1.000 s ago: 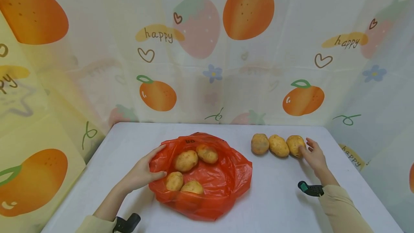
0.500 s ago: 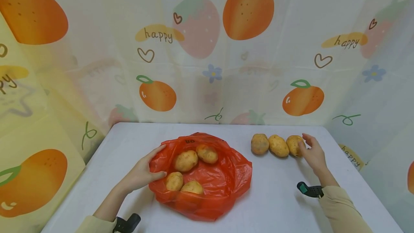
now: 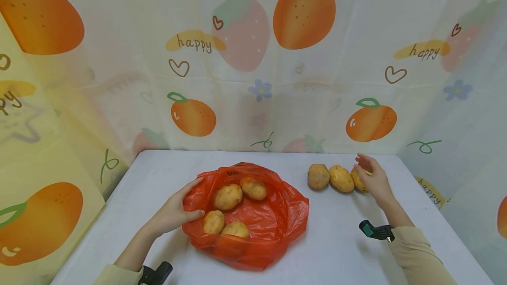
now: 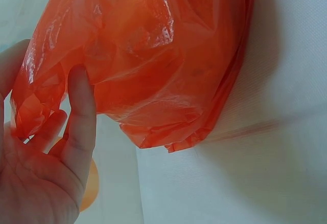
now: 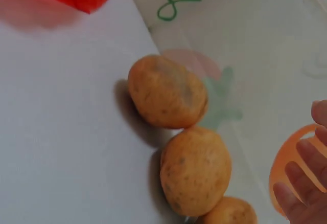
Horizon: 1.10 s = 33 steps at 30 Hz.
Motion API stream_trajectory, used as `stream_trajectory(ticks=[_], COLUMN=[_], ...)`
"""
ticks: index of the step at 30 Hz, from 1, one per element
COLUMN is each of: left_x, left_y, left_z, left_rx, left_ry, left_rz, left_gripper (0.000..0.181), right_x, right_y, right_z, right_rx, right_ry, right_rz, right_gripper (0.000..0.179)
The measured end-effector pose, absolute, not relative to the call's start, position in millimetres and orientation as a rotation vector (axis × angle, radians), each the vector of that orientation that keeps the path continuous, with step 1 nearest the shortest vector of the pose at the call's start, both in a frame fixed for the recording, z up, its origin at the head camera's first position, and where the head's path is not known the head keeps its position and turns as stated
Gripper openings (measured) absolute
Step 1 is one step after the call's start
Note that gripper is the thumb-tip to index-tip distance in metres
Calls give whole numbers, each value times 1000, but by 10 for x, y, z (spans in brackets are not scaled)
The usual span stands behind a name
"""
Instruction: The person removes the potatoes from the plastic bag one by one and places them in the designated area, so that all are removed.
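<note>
Four potatoes (image 3: 228, 197) sit inside the red bag (image 3: 273, 214). Three loose potatoes (image 3: 341, 178) in a touching row right of the bag, on white table (image 3: 325, 241). Left hand (image 3: 176, 208) at the bag's left side, holding its rim, thumb and fingers. Right hand (image 3: 376, 183) well right of bag, fingers loosely extended, nothing held, partly covering the row's end potato (image 3: 358, 183). Contact: can't tell.

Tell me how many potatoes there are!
7: four potatoes in the red bag, two farther back and two nearer; three in a row on the table, the rightmost partly behind the right hand. More may hide inside.
</note>
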<state>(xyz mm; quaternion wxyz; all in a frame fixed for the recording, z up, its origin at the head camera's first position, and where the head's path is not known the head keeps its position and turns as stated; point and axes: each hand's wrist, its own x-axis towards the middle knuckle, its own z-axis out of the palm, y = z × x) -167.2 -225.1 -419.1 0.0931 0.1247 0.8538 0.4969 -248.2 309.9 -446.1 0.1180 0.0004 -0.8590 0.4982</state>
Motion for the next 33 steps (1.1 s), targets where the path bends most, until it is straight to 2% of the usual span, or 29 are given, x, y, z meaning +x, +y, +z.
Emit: stream_trajectory(ticks=[12, 33], left_x=[-1674, -1675], left_y=[-2252, -2249], left_z=[-4199, -4204], left_rx=[359, 341], left_ry=[2535, 2537], left_rz=[1470, 1453], left_gripper=[79, 80], right_x=[-2305, -2205], right_y=[2660, 2208], right_z=[-3999, -3872], right_rx=[176, 533], right_ry=[-2627, -2625], right_rz=[1377, 1421], right_gripper=[52, 54])
